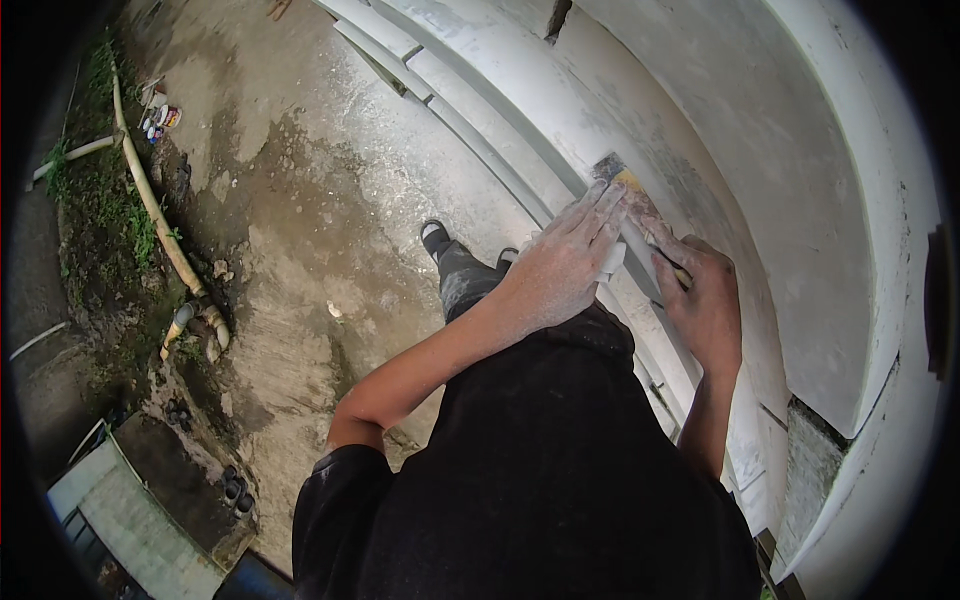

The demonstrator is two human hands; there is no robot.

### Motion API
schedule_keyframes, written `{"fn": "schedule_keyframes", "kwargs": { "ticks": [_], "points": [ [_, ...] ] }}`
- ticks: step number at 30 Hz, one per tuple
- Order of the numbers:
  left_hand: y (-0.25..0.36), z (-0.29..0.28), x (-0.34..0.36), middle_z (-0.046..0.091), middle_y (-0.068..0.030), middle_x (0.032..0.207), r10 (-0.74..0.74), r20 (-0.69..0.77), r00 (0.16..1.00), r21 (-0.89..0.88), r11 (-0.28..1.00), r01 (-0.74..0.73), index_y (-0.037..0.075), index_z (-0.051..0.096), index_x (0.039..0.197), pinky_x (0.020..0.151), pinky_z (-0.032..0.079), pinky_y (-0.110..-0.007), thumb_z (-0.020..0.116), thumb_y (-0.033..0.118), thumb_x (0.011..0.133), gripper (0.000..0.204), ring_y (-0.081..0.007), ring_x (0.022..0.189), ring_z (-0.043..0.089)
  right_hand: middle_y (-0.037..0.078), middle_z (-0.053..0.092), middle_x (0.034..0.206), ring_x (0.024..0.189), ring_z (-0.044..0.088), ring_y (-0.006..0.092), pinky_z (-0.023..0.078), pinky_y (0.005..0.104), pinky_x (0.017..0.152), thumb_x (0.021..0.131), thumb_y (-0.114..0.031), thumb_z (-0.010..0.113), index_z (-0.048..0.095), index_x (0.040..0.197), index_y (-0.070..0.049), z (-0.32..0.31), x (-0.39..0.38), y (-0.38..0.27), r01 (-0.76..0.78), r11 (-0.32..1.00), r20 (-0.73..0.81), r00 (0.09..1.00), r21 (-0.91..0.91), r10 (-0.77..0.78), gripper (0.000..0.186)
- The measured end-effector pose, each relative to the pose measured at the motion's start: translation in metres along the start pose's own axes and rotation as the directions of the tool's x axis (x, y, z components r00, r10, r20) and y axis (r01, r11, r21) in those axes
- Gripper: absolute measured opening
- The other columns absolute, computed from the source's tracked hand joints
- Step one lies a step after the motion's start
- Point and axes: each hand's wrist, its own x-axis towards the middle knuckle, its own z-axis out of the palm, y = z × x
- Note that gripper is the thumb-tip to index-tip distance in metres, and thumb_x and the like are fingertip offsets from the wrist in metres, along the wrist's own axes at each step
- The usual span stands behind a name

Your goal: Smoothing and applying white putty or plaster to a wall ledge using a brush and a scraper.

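My left hand (570, 258), coated with white dust, reaches up to the ledge with its fingers stretched together. A white piece (612, 262) shows at its palm side; what it is I cannot make out. Close on the right, my right hand (705, 295) is closed around the handle of a putty knife (682, 274), its index finger reaching forward. Beyond the fingertips, a dark grey and yellow patch (620, 172) lies against the pale wall moulding (560, 130); the fingers hide how it joins the tool.
The stepped white moulding runs diagonally beside me, with a grey wall panel (760, 170) on the right. Stained concrete ground (290, 240) spreads to the left. A pipe (150, 205) crosses weeds there, near small containers (165, 118). A shoe (434, 236) of mine shows below.
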Motion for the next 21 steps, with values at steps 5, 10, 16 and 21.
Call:
{"fn": "schedule_keyframes", "kwargs": {
  "ticks": [5,10,16,21],
  "points": [
    [0.002,-0.003,0.0,0.034,-0.0285,0.157,0.004,0.013,1.0,0.021,1.0,-0.004,-0.013,0.036,0.146,0.121,0.03,-0.05,0.061,0.002,0.08,0.072,-0.0439,0.147,0.033,0.021,0.068,0.09,0.076,0.063,0.0332,0.05,0.0378,0.075,0.088,-0.006,0.068,0.07,0.124,-0.003,0.005,-0.007,0.018,0.048,0.999,-0.061,0.997,0.015,-0.047,0.036],
    [0.027,0.011,0.001,0.029,-0.0242,0.161,0.119,0.113,0.986,-0.046,0.992,-0.114,-0.01,0.038,0.146,0.123,0.028,-0.049,0.068,0.002,0.074,0.079,-0.041,0.149,0.03,0.016,0.063,0.081,0.072,0.056,0.0218,0.048,0.0329,0.075,0.088,-0.005,0.069,0.069,0.128,-0.005,-0.007,-0.042,0.045,-0.008,0.98,-0.111,0.993,0.197,0.03,0.041],
    [0.035,0.03,-0.003,0.03,-0.0231,0.161,0.137,0.138,0.981,-0.107,0.987,-0.123,-0.007,0.034,0.15,0.123,0.028,-0.049,0.067,0.003,0.078,0.08,-0.0399,0.15,0.029,0.017,0.063,0.08,0.07,0.058,0.0247,0.047,0.0354,0.069,0.085,-0.002,0.069,0.071,0.121,-0.003,-0.024,-0.055,0.037,-0.094,0.994,0.017,0.996,0.056,0.093,0.035],
    [0.025,0.022,-0.007,0.027,-0.0226,0.163,0.112,0.153,0.982,-0.086,0.991,-0.1,-0.007,0.029,0.153,0.122,0.029,-0.05,0.068,0.001,0.075,0.088,-0.0398,0.15,0.029,0.015,0.06,0.089,0.078,0.058,0.0282,0.048,0.0377,0.08,0.094,-0.011,0.067,0.069,0.127,-0.009,-0.016,-0.044,0.033,-0.078,0.992,0.062,0.995,0.097,0.073,0.033]
  ]
}}
